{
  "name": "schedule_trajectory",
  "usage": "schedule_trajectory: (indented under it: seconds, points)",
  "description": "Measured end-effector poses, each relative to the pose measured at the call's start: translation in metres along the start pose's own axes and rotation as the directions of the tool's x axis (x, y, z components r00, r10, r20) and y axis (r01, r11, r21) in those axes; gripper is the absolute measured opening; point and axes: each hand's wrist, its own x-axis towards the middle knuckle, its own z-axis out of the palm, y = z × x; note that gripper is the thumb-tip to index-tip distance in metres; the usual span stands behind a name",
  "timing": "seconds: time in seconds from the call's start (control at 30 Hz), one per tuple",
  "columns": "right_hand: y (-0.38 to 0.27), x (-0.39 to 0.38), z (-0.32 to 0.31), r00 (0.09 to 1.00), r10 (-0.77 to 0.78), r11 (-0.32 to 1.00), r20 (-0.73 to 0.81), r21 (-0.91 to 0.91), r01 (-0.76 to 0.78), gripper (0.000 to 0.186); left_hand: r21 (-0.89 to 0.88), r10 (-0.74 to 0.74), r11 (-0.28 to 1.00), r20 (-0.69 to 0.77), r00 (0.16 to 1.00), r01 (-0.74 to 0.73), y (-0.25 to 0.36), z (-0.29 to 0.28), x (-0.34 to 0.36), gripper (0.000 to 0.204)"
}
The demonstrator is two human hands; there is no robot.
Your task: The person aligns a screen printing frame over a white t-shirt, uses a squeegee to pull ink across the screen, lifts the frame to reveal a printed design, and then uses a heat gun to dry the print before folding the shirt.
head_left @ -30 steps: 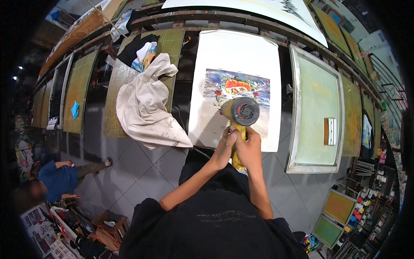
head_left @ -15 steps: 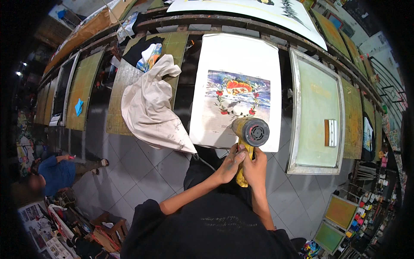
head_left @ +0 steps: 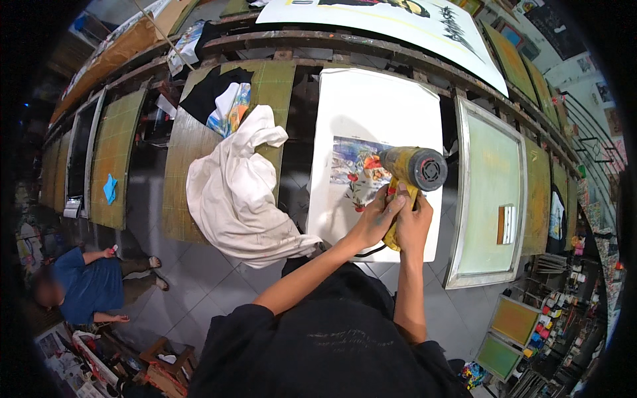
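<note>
Both of my hands are wrapped round the yellow handle of a heat gun point(head_left: 403, 163) with a dark round rear end. My left hand point(head_left: 373, 224) closes on the handle from the left, and my right hand point(head_left: 414, 224) grips it from the right. The gun is held above a white cloth point(head_left: 378, 99) stretched flat over a board. On that cloth is a colourful print point(head_left: 350, 158) with blue water and red flowers; the gun and my hands hide its right and lower parts. A dark cord runs below my left wrist.
Left of the print, a crumpled off-white cloth point(head_left: 232, 186) lies over a greenish board point(head_left: 179, 152), beside a black garment point(head_left: 211, 93). At right stands a framed screen point(head_left: 488, 199) with a squeegee point(head_left: 506, 224) on it. A person in blue point(head_left: 93, 285) is at far left.
The heat gun and both hands have moved farther over the print and a little right. My view has shifted too. The person at left has an arm lowered to the side.
</note>
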Motion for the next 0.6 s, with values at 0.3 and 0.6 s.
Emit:
schedule_trajectory:
  seconds: [0.3,0.6]
  points:
    - [-0.005,0.027,0.028,1.0,0.027,0.991,-0.001,-0.132,-0.026,0.031,0.045,0.082,0.996,-0.131,0.988,-0.077,0.0,-0.01,0.025,0.075]
    - [-0.006,0.016,0.001,0.998,0.033,0.997,0.047,-0.068,-0.03,0.032,0.125,0.096,0.988,-0.089,0.991,-0.085,-0.014,0.019,0.011,0.077]
